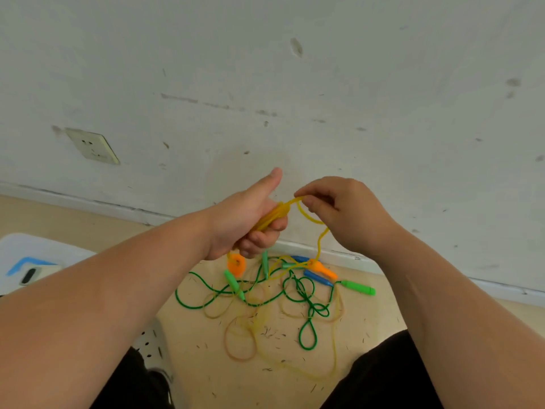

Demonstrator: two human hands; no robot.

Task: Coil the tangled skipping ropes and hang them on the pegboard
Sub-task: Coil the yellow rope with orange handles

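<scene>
Beside the left knee lies a white board with holes (150, 340), perhaps the pegboard. The left hand (250, 222) is curled round a bundle of loops of the yellow rope (274, 215), thumb up. The right hand (339, 214) pinches the same rope just beside it. I judge the coiling is in hand. Farther off, the rope's free part runs down into the green ropes (265, 302) on the floor (206, 379); the next loop probably needs a gentle pull to free it.

We see yellow rope (272, 215) looped in a bunch in left hand (244, 222), orange handle (236, 265) dangling below; green rope (306, 293) lies tangled on floor (206, 370) among pale strands (240, 343), blue handles (317, 277).
</scene>
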